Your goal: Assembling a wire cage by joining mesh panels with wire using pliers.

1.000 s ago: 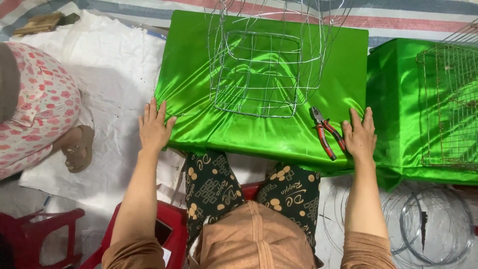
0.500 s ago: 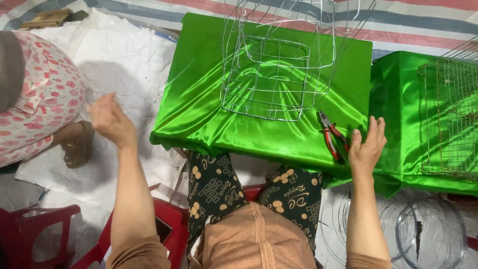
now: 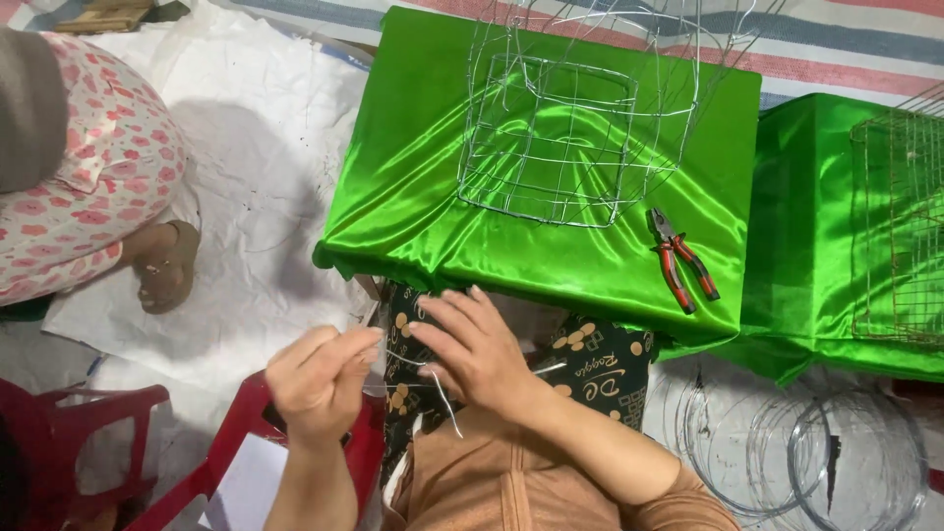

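Left hand pinches a thin wire running under the right hand's loosely curled fingers

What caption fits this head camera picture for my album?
Left hand and right hand pinch thin silver wire near green satin-covered table bearing square wire-mesh basket and red-handled pliers.

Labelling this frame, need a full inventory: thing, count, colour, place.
wire basket: 1, silver, on the near green table
pliers: 1, red handles, on that table, right of the basket
green tables: 2, satin-covered, centre and right
mesh cage: 1, rusty, on the right table
wire coils: several loops, silver, floor lower right
red stools: 2, lower left
white sheet: 1, on the floor, left
other person: 1, floral clothes, far left
thin wire: 1, silver, between the hands
left hand: pinches the wire
right hand: on the wire
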